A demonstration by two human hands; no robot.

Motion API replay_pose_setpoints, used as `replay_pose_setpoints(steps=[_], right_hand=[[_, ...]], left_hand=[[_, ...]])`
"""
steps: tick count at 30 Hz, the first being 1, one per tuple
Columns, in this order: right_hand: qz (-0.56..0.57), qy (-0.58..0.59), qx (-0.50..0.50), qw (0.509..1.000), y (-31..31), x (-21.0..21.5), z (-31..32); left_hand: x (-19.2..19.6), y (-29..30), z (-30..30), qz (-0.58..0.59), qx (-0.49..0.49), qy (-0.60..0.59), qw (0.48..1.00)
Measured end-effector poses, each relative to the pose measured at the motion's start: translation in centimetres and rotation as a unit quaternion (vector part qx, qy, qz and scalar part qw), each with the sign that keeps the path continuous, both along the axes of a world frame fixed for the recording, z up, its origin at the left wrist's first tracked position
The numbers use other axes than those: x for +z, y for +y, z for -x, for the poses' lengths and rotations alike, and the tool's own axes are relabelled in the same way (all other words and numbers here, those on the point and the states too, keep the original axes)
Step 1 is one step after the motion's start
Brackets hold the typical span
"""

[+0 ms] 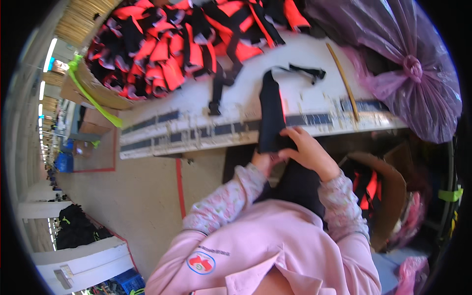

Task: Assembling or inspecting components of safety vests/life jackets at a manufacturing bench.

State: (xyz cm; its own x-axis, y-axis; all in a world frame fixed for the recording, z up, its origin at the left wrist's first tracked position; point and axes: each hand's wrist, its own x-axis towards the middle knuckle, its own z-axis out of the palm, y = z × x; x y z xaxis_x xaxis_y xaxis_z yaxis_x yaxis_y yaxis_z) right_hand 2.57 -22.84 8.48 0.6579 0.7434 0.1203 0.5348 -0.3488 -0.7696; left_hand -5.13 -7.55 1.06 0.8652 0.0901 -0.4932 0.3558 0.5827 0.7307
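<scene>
Black strip (271, 113), near table (301, 51) edge
My right hand (310, 153) touches it, fingers parted; my left hand's (264, 162) hold I can't tell.

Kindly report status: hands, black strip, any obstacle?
Left hand, partly hidden, and right hand at near end of black strip. Strip overhangs table. Yellow stick right of strip, apart.
</scene>
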Motion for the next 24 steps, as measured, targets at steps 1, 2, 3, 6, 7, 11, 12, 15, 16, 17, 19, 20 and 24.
replay_pose_setpoints(steps=[1, 2, 3, 6, 7, 11, 12, 15, 16, 17, 19, 20, 24], right_hand=[[0.005, 0.061, 0.007, 0.998, 0.2, 1.2, -0.3], [-0.007, 0.034, -0.024, 0.999, 0.9, 1.5, -0.5], [-0.019, 0.01, -0.058, 0.998, 1.5, 1.9, -0.8], [-0.034, -0.161, -0.094, 0.982, 5.2, 1.6, -1.6], [-0.028, -0.2, -0.093, 0.975, 6.5, 1.5, -1.7], [-0.006, -0.213, -0.097, 0.972, 7.3, -2.4, -2.9], [0.007, -0.183, -0.096, 0.978, 7.1, -3.7, -3.1], [0.021, -0.188, -0.101, 0.977, 6.3, -3.7, -3.4], [0.021, -0.179, -0.105, 0.978, 6.1, -3.7, -3.4], [0.017, -0.17, -0.102, 0.98, 6.1, -3.8, -3.6], [0.013, -0.154, -0.096, 0.983, 5.7, -3.6, -4.0], [0.012, -0.139, -0.096, 0.986, 5.3, -3.4, -4.1], [-0.001, -0.087, -0.06, 0.994, 5.4, -3.6, -5.0]], left_hand=[[0.2, -0.3, 0.5, -0.004, 0.011, -0.014, 1.0], [0.1, -0.7, 0.4, 0.036, 0.027, -0.011, 0.999], [-0.2, -1.1, 0.4, 0.077, 0.039, -0.007, 0.996], [-0.9, -1.9, 0.6, 0.019, 0.041, 0.019, 0.999], [-1.3, -1.6, 0.9, 0.007, 0.051, 0.026, 0.998], [0.1, -2.0, 0.3, -0.023, 0.059, 0.042, 0.997], [0.3, -2.2, 0.2, -0.029, 0.056, 0.065, 0.996], [-0.1, -2.0, 0.0, -0.014, 0.043, 0.094, 0.995], [-0.1, -2.1, -0.1, -0.009, 0.035, 0.098, 0.994], [-0.4, -1.9, 0.0, -0.005, 0.032, 0.102, 0.994], [-1.0, -1.7, 0.1, -0.015, 0.03, 0.12, 0.992], [-0.7, -2.1, -0.2, -0.013, 0.035, 0.129, 0.991], [-1.6, -1.0, -3.6, -0.019, 0.08, 0.137, 0.987]])
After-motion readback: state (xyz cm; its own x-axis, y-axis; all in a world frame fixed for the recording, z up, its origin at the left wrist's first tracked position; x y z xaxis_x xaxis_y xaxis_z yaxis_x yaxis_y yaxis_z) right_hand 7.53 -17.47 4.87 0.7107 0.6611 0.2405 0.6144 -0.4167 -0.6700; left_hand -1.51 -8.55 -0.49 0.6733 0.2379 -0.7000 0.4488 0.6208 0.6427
